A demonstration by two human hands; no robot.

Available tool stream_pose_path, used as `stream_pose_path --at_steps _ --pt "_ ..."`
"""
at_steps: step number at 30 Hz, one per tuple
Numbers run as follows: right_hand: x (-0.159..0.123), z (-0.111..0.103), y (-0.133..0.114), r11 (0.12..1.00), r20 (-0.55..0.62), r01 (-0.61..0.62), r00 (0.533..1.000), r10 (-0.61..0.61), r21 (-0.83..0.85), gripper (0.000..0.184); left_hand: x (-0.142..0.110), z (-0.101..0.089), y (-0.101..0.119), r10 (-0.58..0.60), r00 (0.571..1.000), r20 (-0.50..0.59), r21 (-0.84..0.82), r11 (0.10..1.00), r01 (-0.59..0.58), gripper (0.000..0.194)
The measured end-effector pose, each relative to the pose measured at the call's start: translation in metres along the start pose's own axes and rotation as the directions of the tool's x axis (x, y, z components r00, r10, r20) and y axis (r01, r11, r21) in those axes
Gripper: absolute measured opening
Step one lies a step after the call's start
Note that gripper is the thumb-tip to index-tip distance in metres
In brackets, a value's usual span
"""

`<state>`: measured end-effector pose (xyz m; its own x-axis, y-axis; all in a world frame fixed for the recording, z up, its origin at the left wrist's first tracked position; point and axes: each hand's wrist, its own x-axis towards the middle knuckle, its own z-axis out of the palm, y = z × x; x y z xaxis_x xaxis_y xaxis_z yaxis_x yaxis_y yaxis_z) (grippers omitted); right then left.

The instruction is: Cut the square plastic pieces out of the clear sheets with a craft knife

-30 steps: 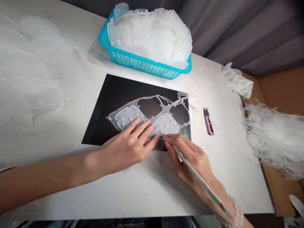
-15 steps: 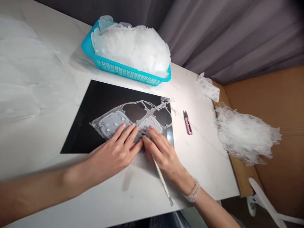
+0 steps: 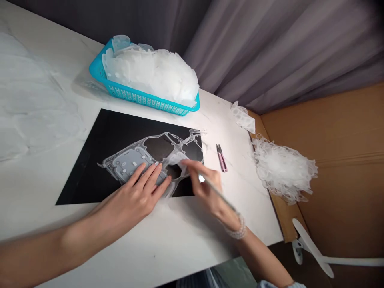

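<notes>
A translucent rubbery sheet [image 3: 132,146] with cut-out openings lies on a black mat [image 3: 90,160]. My left hand [image 3: 144,186] rests flat on it, fingers stretched out, partly covering a milky panel [image 3: 132,160] with small raised bumps that sits inside the sheet. Above the sheet's right part, my right hand [image 3: 207,188] is closed around a slim pale pen-like tool [image 3: 220,194]; the tool's tip is hidden. At its fingertips is a blurred translucent piece [image 3: 177,159], lifted from an opening that now shows black mat.
Behind the mat stands a turquoise basket [image 3: 144,100] heaped with milky pieces. Pink-handled thread snips [image 3: 222,159] lie to the right. A heap of stringy scrap [image 3: 285,170] hangs by a cardboard box [image 3: 339,136] at the table's right edge. More translucent pieces [image 3: 33,100] lie at left.
The right-hand panel has come out of the sheet and moved up with my right hand. My left hand stays pressed on the sheet. The camera view has turned to the right.
</notes>
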<state>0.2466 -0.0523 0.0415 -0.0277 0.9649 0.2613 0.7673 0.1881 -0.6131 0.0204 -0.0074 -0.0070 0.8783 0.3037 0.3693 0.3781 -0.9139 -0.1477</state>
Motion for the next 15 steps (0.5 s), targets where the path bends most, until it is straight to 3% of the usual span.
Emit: stream_pose_path --at_steps 2,4,8,10,12,14,15 --pt "0.0 -0.025 0.027 0.975 -0.213 -0.175 0.956 0.202 0.14 0.022 0.0 0.0 0.001 -0.018 1.0 0.009 -0.014 1.0 0.018 0.05" --pt "-0.001 -0.053 0.06 0.9 -0.365 -0.24 0.853 0.374 0.363 0.02 0.0 0.0 0.002 -0.024 1.0 0.014 -0.027 0.999 0.025 0.052" --pt "-0.004 -0.087 0.1 0.86 -0.334 -0.24 0.848 0.411 0.451 0.013 -0.001 0.001 0.004 -0.046 0.999 0.014 -0.07 0.996 0.046 0.053" --pt "-0.004 -0.084 0.095 0.833 -0.312 -0.237 0.848 0.429 0.501 0.011 0.0 -0.001 0.002 -0.088 0.996 0.02 -0.121 0.989 0.09 0.054" --pt "-0.002 -0.072 0.074 0.772 -0.28 -0.231 0.84 0.465 0.592 0.012 0.004 -0.009 -0.003 -0.14 0.989 0.049 -0.302 0.942 0.148 0.054" --pt "-0.001 -0.057 0.042 0.718 -0.26 -0.2 0.84 0.475 0.667 0.015 0.014 -0.019 -0.012 -0.221 0.969 0.109 -0.581 0.777 0.242 0.05" --pt "-0.001 -0.051 0.023 0.724 -0.262 -0.176 0.855 0.448 0.667 0.016 0.021 -0.025 -0.017 -0.268 0.951 0.155 -0.71 0.639 0.296 0.045"
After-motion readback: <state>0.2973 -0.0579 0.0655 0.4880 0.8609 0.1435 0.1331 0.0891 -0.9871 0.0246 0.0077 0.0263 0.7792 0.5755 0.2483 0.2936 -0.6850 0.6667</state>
